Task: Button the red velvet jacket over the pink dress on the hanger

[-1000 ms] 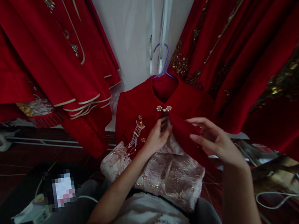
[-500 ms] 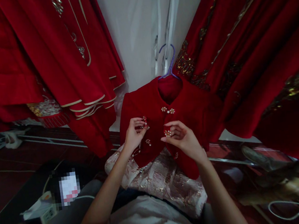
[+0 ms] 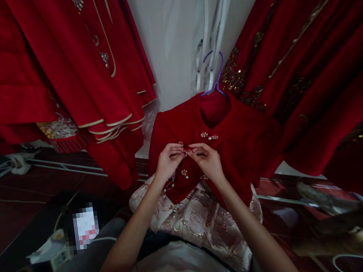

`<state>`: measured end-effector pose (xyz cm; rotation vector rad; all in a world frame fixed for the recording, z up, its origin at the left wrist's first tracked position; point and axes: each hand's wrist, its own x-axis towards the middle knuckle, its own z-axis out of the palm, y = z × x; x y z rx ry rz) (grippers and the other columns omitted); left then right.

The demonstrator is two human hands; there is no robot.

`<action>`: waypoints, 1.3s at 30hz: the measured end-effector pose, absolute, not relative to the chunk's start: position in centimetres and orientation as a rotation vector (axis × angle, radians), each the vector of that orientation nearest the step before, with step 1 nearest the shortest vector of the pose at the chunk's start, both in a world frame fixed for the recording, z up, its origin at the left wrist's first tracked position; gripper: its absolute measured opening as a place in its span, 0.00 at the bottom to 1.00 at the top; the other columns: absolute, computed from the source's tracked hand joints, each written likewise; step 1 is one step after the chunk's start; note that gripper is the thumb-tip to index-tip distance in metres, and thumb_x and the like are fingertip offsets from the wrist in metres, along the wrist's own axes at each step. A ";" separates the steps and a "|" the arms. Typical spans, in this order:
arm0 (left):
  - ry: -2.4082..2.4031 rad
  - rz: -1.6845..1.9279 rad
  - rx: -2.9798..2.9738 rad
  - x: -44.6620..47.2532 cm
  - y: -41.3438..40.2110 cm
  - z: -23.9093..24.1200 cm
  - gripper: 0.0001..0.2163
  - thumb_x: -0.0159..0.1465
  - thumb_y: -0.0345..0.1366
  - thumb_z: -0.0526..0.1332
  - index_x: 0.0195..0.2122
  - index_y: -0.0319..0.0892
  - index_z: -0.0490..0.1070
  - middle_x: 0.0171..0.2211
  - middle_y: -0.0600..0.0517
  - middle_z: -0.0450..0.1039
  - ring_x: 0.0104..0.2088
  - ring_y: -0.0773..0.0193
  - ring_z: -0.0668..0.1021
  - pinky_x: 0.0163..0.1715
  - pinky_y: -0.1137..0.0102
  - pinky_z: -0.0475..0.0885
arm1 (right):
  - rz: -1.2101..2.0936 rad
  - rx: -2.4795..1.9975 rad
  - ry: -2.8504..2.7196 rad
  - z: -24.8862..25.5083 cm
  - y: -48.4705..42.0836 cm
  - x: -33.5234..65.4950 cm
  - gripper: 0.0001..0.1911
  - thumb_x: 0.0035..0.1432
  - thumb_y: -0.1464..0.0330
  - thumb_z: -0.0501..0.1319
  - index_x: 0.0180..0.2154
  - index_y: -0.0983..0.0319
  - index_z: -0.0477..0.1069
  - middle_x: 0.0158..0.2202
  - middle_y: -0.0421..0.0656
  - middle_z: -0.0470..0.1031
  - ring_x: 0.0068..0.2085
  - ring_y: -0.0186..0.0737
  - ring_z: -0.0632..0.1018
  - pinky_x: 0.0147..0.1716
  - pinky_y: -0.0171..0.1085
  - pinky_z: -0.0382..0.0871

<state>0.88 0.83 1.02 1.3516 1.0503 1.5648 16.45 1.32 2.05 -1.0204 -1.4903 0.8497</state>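
Note:
A small red velvet jacket on a purple hanger hangs in front of me over a pale pink brocade skirt. Its collar is closed by a pearl clasp. My left hand and my right hand meet at the jacket's front, fingertips pinched together on a second pearl fastening. Another pearl button shows just below, between my hands.
Long red gowns with gold trim hang on the left and embroidered red ones on the right. A white wall is behind. A power strip and cables lie on the dark floor at lower left.
My right hand has moved left from the jacket's flap to meet my left hand. Both now pinch the same fastening below the collar. The view has shifted slightly left.

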 end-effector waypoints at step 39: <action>1.227 1.336 2.088 -1.0 1.2 3.6 0.06 0.57 0.30 0.63 0.36 0.39 0.75 0.34 0.50 0.79 0.33 0.67 0.80 0.37 0.73 0.76 | 0.465 -1.006 -1.606 2.5 0.4 15.1 0.11 0.58 0.69 0.57 0.42 0.62 0.74 0.40 0.46 0.76 0.35 0.36 0.77 0.35 0.37 0.77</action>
